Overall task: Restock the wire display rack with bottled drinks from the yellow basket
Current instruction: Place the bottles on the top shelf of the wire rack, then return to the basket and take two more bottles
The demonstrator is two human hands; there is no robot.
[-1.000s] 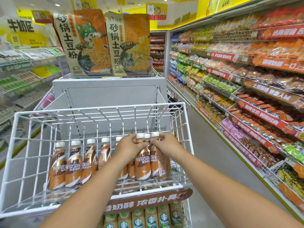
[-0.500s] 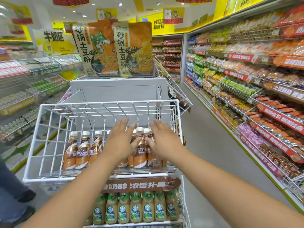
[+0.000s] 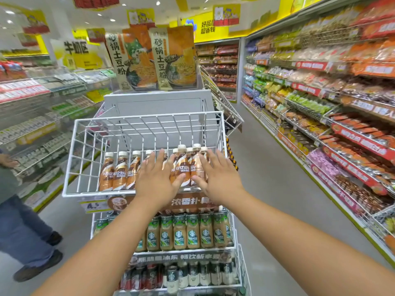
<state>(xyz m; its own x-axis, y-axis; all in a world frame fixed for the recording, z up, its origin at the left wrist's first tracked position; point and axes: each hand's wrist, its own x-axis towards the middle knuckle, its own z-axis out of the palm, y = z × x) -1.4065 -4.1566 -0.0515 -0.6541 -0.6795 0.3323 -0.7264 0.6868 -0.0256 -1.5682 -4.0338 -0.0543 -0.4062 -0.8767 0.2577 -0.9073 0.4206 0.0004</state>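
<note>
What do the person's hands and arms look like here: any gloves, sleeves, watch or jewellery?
Both arms are bare along the whole length in view, with no sleeve edge showing. The left hand and right hand wear no gloves. No watch, bracelet or band shows on either wrist, and no ring is visible on the fingers, though the image is slightly blurred. Nails look short and unpainted.

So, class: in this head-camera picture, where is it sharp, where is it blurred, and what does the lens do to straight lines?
Head view: the Nescafe bottles and both open hands, left and right, are fairly sharp; the right shelves smear toward the edge; the wide lens bows the rack and shelf lines; lighting is bright and even, with no hard shadows.
</note>
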